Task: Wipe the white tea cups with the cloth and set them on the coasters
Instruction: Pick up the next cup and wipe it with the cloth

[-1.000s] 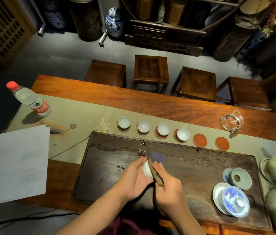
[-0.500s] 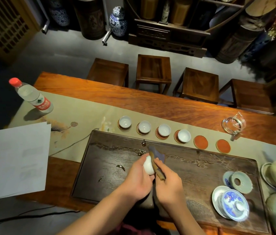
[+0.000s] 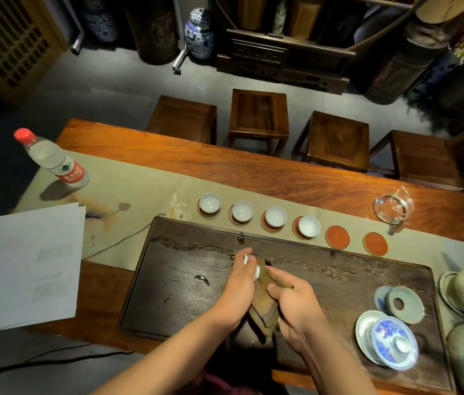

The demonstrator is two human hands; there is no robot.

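- My left hand [image 3: 239, 283] is gripping a cup [image 3: 255, 273] over the tray [image 3: 339, 283].
- My right hand [image 3: 296, 303] is pinching the cloth [image 3: 263, 306] against it.
- 4 cups are sitting on coasters; 2 coasters [image 3: 337, 237] are lying bare.

I see a small white porcelain tea cup [image 3: 255, 271] tipped on its side above the dark tray, mostly hidden, pressed against a brown folded cloth [image 3: 265, 306] that hangs beneath it. Four more white tea cups [image 3: 275, 216] sit upright on round red coasters [image 3: 337, 236] in a row; two coasters at the right end are bare, I think.
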